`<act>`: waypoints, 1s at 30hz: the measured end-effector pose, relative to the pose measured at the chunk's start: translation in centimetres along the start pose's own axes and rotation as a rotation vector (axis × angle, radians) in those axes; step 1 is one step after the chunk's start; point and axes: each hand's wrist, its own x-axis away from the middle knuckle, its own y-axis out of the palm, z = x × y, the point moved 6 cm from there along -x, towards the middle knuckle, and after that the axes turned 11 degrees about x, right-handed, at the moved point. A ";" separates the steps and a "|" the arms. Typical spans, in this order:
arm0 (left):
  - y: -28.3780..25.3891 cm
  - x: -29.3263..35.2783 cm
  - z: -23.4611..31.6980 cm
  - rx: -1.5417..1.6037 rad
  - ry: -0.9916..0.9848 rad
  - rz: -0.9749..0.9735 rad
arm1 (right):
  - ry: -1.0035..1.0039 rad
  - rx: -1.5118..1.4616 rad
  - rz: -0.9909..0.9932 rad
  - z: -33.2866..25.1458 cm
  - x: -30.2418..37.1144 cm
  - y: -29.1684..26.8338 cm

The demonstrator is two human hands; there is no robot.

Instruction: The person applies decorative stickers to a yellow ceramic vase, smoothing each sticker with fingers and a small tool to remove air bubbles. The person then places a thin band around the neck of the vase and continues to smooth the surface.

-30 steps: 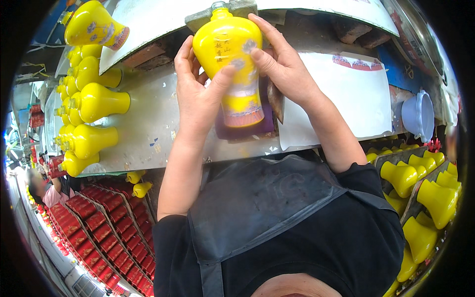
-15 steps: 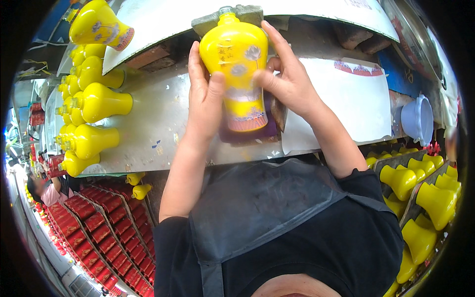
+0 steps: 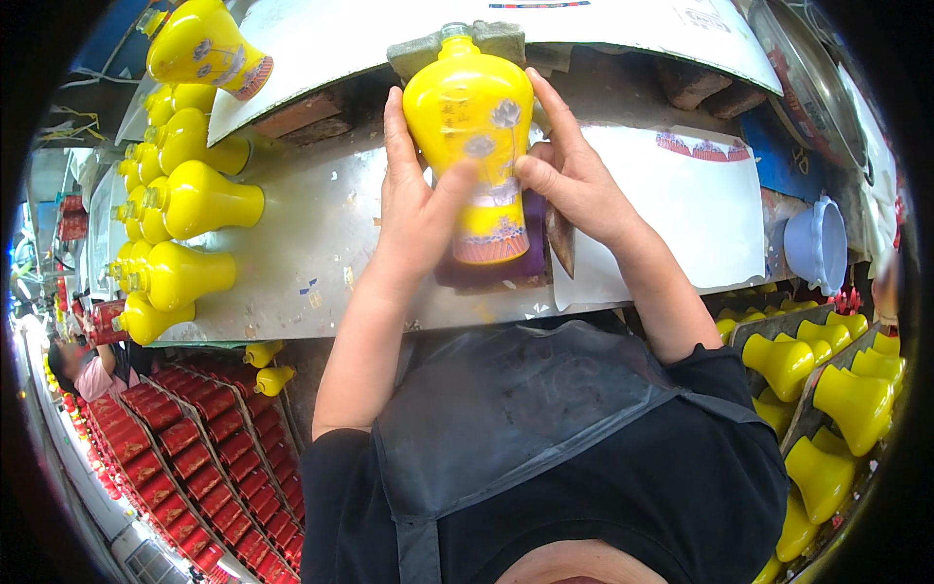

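Observation:
A yellow vase-shaped glass bottle (image 3: 457, 102) with a flower picture lies on its back, its clear neck pointing away from me. The neck end is at a grey notched block (image 3: 501, 41), and the base is over a purple pad (image 3: 535, 234). My left hand (image 3: 413, 214) is along the bottle's left side, fingers up the edge and its blurred thumb on the lower front. On the other side, my right hand (image 3: 589, 190) has its fingers along the shoulder and its thumb on the picture's right edge. Between them, both hands clasp the bottle.
A white sheet with patterned decal strips (image 3: 702, 148) lies to the right, near a pale blue tub (image 3: 817, 245). Plain yellow bottles (image 3: 209, 202) and a decorated bottle (image 3: 209, 54) are on the left. Red packages (image 3: 190, 448) fill racks lower left; more yellow bottles (image 3: 854, 401) stand lower right.
My left thumb has slid inward and slightly down over the bottle's front. The right thumb has moved a little lower. The whole view has shifted slightly.

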 end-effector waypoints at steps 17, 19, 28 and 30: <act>-0.4 0.4 -0.9 0.065 0.023 0.034 | -0.003 -0.014 0.002 0.2 0.4 -0.4; -0.2 0.6 -0.9 0.086 0.041 0.023 | -0.014 0.005 0.053 -0.3 -0.2 -1.0; 0.0 1.3 -1.4 0.002 0.013 -0.044 | -0.138 0.147 0.195 -1.0 -1.9 -0.9; 0.0 1.4 -1.5 -0.031 0.014 -0.048 | -0.130 0.159 0.194 -0.9 -1.9 -1.0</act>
